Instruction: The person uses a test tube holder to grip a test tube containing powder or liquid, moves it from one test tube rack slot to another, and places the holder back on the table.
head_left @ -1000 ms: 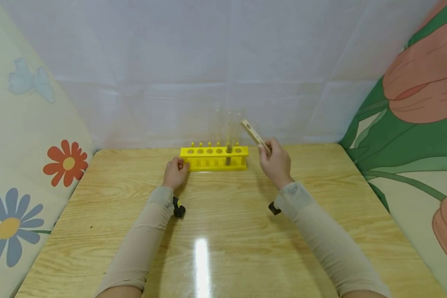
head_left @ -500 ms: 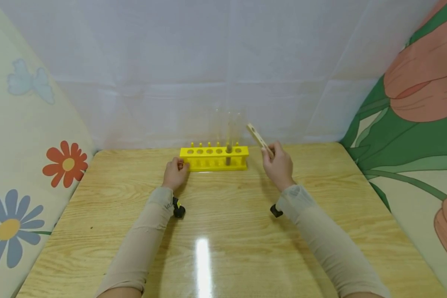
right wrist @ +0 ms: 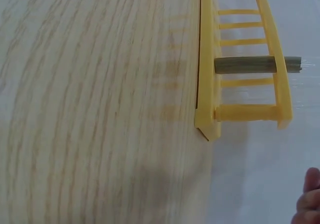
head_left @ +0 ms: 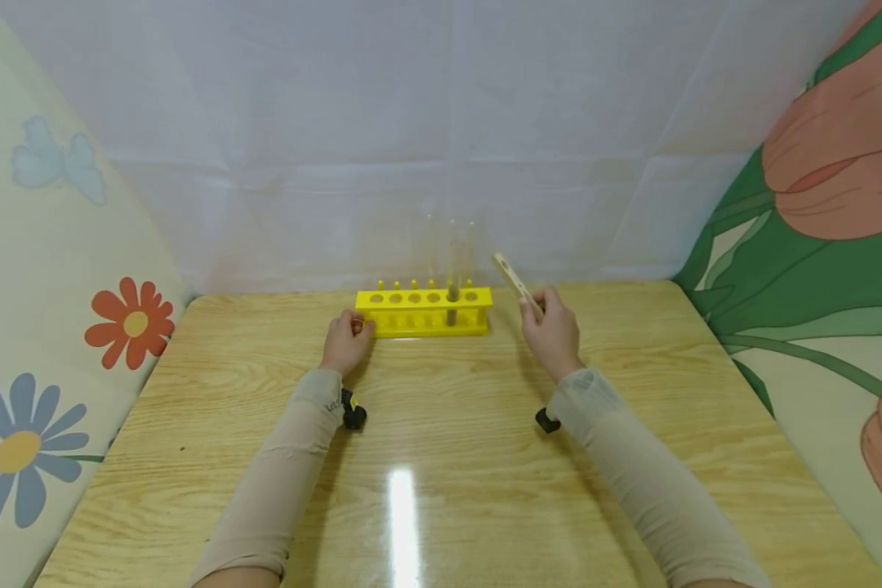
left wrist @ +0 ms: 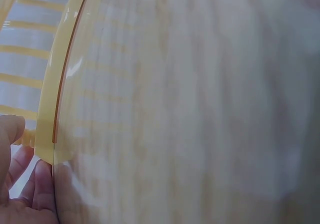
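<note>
A yellow test tube rack (head_left: pixel 426 332) stands at the back of the table. My left hand (head_left: pixel 344 343) holds its left end; in the left wrist view the thumb and fingers (left wrist: pixel 43 188) close around the end of the rack (left wrist: pixel 60 68). One test tube (head_left: pixel 452 315) with dark contents stands upright in a hole toward the right. Faint clear tubes (head_left: pixel 473 253) rise beside it. My right hand (head_left: pixel 551 335) grips a wooden test tube holder (head_left: pixel 513 279), raised right of the rack and apart from the tubes. Only fingertips of that hand (right wrist: pixel 309 201) show in the right wrist view.
The wood-grain table (head_left: pixel 456 433) extends in front of the rack. A white sheet (head_left: pixel 338 204) hangs close behind it. Flower-printed panels (head_left: pixel 816 310) border both sides. Small yellow pegs (head_left: pixel 414 285) stick up along the rack's back.
My right hand has moved right and slightly toward me, carrying the wooden test tube holder away from the tubes. The left hand and rack stay put.
</note>
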Tool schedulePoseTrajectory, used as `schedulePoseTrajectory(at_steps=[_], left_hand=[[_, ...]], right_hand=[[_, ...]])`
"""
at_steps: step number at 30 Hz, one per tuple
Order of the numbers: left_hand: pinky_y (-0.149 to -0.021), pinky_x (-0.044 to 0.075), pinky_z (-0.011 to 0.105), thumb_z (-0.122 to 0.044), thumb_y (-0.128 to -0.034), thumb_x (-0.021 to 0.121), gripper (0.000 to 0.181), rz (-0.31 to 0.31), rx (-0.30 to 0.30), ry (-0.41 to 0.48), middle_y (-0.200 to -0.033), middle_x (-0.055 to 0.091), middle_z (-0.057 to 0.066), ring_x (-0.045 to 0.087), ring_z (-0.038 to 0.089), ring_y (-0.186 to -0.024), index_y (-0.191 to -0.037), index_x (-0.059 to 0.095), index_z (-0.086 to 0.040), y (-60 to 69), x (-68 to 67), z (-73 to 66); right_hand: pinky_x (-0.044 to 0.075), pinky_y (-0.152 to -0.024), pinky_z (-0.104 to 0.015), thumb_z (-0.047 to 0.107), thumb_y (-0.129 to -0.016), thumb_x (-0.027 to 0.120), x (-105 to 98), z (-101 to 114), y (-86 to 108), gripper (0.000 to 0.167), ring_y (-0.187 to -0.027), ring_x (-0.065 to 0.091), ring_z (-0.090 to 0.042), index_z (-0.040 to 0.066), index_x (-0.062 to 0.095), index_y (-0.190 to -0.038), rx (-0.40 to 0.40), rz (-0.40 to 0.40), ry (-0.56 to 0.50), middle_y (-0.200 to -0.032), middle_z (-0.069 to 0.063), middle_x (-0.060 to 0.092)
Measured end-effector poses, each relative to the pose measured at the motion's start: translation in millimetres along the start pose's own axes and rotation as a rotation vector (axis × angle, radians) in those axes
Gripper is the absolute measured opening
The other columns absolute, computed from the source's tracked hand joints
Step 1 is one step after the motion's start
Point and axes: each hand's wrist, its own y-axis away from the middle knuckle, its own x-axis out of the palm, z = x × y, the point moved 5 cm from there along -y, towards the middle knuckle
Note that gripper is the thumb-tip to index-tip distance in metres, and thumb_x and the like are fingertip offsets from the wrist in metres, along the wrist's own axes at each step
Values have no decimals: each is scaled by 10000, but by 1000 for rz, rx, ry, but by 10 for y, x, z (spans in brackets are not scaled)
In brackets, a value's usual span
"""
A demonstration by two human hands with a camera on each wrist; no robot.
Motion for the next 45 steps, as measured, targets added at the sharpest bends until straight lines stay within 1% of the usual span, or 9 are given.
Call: schedulePoseTrajectory(at_steps=[4, 8, 13, 22, 30, 36, 41, 45], left_hand=[[-964, 418, 502, -235, -1038, 545, 379, -8, 13, 1, -1185, 489, 238, 485, 361, -1064, -1273, 506, 60, -2, -1, 3], [-951, 422, 504, -212, -1032, 545, 369, -16, 34, -9, -1167, 499, 246, 493, 364, -1051, -1261, 508, 74, -7, -1, 7], [-962, 425, 508, -221, -1036, 541, 372, -16, 30, -6, -1184, 498, 252, 498, 369, -1066, -1264, 506, 71, -19, 2, 23], [-969, 420, 509, -209, -1036, 550, 352, -19, 29, -6, -1176, 502, 249, 496, 372, -1069, -1253, 511, 66, -8, -11, -7], [-996, 410, 512, -217, -1045, 540, 360, -1, 3, -11, -1217, 484, 255, 486, 377, -1110, -1278, 498, 54, 11, -10, -34], [-1002, 411, 513, -212, -1044, 536, 368, -1, 8, -5, -1225, 482, 265, 488, 384, -1117, -1283, 494, 64, 22, -12, -43], [-1001, 412, 508, -222, -1041, 538, 377, -3, 5, -2, -1221, 487, 263, 489, 382, -1114, -1283, 497, 64, 27, -12, -42], [-991, 413, 507, -232, -1041, 536, 367, -5, 5, -6, -1206, 487, 254, 486, 377, -1100, -1268, 501, 55, 25, -9, -32]], right_hand=[[418, -560, -405, 204, -1000, 644, 17, -42, 18, 198, -600, 549, -303, 13, 598, -1019, 48, 32, 5, -777, -169, 659], [416, -551, -370, 227, -1019, 617, 41, -79, 40, 214, -597, 530, -263, 15, 593, -1040, 109, 86, -8, -813, -163, 649], [424, -552, -349, 234, -1031, 595, 72, -123, 60, 230, -612, 518, -235, 7, 577, -1061, 164, 147, -12, -850, -161, 630], [406, -526, -342, 230, -1025, 598, 104, -212, 78, 222, -584, 496, -218, 10, 576, -1045, 196, 173, 16, -802, -144, 604], [389, -538, -339, 271, -1033, 572, 139, -281, 103, 250, -606, 481, -218, 22, 569, -1058, 254, 241, 57, -796, -120, 570], [400, -566, -340, 292, -1038, 551, 181, -303, 125, 284, -650, 490, -231, 10, 564, -1065, 291, 295, 79, -821, -125, 562], [423, -608, -350, 272, -1040, 541, 204, -328, 141, 280, -710, 523, -257, -6, 564, -1061, 296, 313, 85, -860, -141, 581], [441, -626, -367, 249, -1035, 538, 214, -337, 149, 266, -729, 543, -275, -15, 568, -1041, 289, 328, 82, -862, -152, 595]])
